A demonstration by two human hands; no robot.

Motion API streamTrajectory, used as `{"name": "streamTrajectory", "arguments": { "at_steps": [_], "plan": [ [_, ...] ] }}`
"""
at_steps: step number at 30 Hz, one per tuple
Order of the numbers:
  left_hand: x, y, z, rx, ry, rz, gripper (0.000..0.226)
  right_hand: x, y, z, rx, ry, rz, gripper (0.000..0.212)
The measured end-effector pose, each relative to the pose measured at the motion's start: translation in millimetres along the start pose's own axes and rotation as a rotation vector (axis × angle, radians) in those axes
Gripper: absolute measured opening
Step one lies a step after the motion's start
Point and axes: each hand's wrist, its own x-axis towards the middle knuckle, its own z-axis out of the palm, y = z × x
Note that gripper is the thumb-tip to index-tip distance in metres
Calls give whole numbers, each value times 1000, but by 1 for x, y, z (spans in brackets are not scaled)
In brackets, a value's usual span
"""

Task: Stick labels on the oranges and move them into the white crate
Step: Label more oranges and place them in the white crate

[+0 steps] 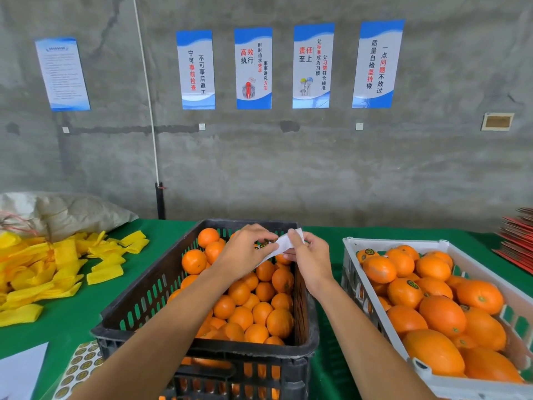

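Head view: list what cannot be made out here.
- Label strip: partly covered by the left hand and right hand; print too small.
- Sticker sheet: cut off by the bottom edge, overlapped by the black crate.
- White crate: right end cut off by the frame.

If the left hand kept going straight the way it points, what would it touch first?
Probably the right hand: the left hand points right across the white paper label strip both hands pinch above the black plastic crate. Depth is unclear from this one view.
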Motion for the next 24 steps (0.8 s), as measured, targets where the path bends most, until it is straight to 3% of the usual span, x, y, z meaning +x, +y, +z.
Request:
{"name": "streamTrajectory", "arguments": {
  "at_steps": [4, 9, 14, 20, 22, 24],
  "plan": [
    [-2, -6, -2, -61, -16, -46, 20, -3, -3, 1, -97, -102, -39, 27],
    [0, -6, 0, -204, -39, -148, 18, -4, -4, 1, -277, -111, -72, 16],
    [-2, -4, 0, -363, -28, -245, 19, -2, -2, 1, -345, -148, -49, 20],
    [-3, 3, -10, -557, -31, -493, 19, -3, -7, 2, -381, -202, -38, 16],
    [-9, 1, -20, -520, -74, -543, 19, -4, -9, 2, -386, -196, -44, 13],
    [-20, -9, -32, -365, -136, -463, 17, -4, -9, 3, -389, -188, -61, 13]
  ]
}}
